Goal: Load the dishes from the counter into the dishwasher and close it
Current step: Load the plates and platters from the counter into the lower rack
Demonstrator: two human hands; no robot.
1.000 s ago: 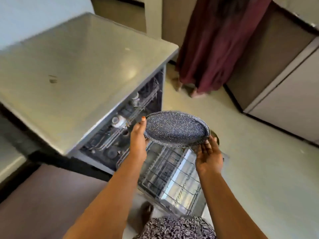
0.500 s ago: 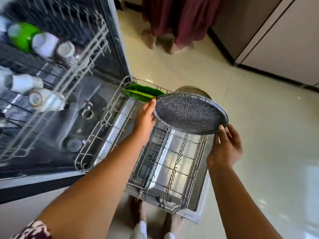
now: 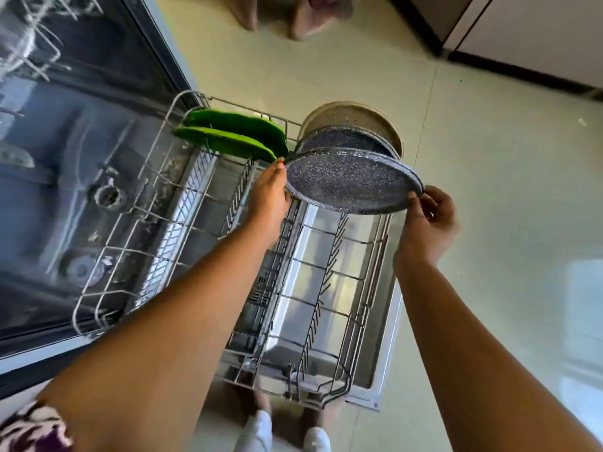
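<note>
Head view: left hand [image 3: 269, 194] and right hand [image 3: 430, 220] grip opposite rims of a speckled plate [image 3: 352, 181] above the far end of the rack [image 3: 326, 256], beside two green plates [image 3: 228, 138].

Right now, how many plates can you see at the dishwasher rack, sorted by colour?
Green plates: 2
Dark speckled plates: 2, one held, one racked
Beige plate: 1
Total: 5
</note>
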